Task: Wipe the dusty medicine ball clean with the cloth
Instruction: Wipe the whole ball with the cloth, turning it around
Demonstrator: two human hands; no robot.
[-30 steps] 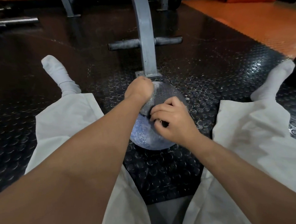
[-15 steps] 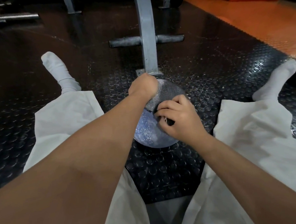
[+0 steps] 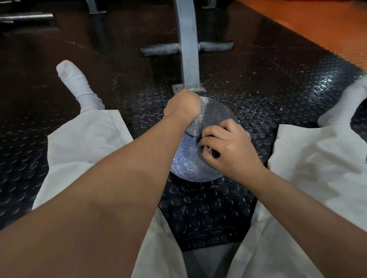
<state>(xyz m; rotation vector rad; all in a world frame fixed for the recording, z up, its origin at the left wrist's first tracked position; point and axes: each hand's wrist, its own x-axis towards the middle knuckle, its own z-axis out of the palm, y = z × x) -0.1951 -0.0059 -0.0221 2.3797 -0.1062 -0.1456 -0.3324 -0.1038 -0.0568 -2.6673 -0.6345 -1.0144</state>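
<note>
1. While the person is sitting with legs spread on the black studded floor, white trousers are filling the near edge and both bare forearms are reaching forward.
2. The medicine ball is resting on that floor between the legs, and its near blue face is showing pale dusty speckles.
3. The right hand is lying on the ball's near right side with its fingers curled at the near edge of the cloth. I cannot tell whether its grip is pinching the fabric.
4. The left hand is sitting balled on top of the ball, its grip clamped on the grey patterned cloth, which is draping over the ball's upper part.
5. The left sock and the right sock are pointing outward, well apart.
6. Just beyond the ball, a grey metal post is rising from a bolted foot plate, with a crossbar crossing it higher up.
7. Orange flooring is running along the far right.
</note>
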